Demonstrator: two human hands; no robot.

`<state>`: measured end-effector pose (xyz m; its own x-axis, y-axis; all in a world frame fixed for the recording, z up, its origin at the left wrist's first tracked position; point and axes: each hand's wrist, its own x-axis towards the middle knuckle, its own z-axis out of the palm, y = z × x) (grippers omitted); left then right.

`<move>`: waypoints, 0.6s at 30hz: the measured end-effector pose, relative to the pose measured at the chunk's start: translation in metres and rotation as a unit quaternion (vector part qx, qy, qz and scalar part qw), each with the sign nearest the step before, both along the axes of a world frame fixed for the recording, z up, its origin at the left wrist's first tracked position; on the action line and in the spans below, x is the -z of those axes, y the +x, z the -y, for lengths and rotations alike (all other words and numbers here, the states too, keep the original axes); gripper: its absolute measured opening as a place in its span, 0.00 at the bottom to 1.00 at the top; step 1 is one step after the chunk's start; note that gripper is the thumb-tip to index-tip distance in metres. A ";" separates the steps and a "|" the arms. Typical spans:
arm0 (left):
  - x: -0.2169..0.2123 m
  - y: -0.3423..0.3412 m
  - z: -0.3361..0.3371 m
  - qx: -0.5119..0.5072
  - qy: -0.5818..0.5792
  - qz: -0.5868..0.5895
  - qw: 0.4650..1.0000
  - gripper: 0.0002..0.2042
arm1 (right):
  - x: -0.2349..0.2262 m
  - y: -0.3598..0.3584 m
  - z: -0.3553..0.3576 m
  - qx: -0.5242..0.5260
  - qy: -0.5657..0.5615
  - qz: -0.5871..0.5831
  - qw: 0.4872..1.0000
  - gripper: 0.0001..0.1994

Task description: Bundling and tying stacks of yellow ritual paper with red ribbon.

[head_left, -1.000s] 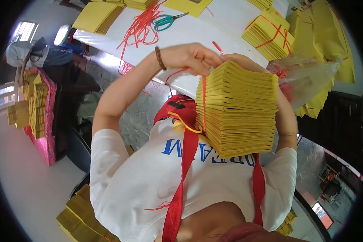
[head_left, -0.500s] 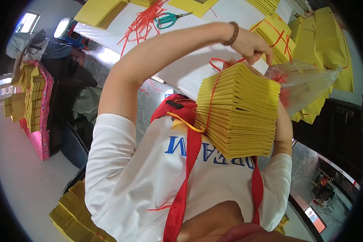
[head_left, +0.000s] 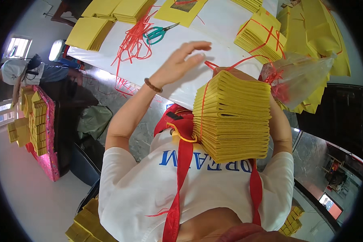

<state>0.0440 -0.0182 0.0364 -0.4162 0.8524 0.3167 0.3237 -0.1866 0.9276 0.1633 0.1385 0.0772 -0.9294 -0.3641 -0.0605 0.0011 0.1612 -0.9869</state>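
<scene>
A thick stack of yellow folded paper (head_left: 234, 117) stands tilted against my chest, its folded edges toward me. A narrow red ribbon (head_left: 204, 94) runs down its left side and on from its top across to the right. My right hand (head_left: 240, 74) is mostly hidden behind the stack and grips it from the far side; the right forearm comes up along its right edge. Above the table, left of the stack, my left hand (head_left: 181, 62) is open, with its fingers stretched to the right and nothing in them. A beaded bracelet (head_left: 153, 85) circles that wrist.
On the white table (head_left: 218, 36) lie a tangle of red ribbon (head_left: 135, 40), teal-handled scissors (head_left: 155, 35), yellow paper piles (head_left: 90, 34) and a tied bundle (head_left: 262, 36). A clear plastic bag (head_left: 300, 78) sits to the right. Another person (head_left: 48, 74) is at far left, near stacked bundles (head_left: 37, 121).
My left hand has moved left, away from the far right of the stack, and its fingers have opened out. A red ribbon now stretches from the stack to the right. The stack has shifted slightly left.
</scene>
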 end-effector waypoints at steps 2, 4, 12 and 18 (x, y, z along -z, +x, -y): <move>0.003 0.010 -0.002 0.021 0.021 -0.011 1.000 0.16 | 0.003 0.001 0.001 -0.006 0.022 -0.006 1.000 0.18; 0.000 0.009 0.002 0.125 -0.091 0.095 0.983 0.16 | 0.005 0.005 0.001 -0.006 0.045 -0.013 0.999 0.18; 0.001 -0.002 0.017 0.076 -0.146 0.148 0.975 0.10 | 0.010 0.026 -0.021 0.031 0.137 -0.045 0.989 0.17; -0.015 -0.008 0.013 0.059 -0.202 0.094 0.973 0.10 | 0.031 0.027 -0.030 0.019 0.190 -0.064 0.980 0.17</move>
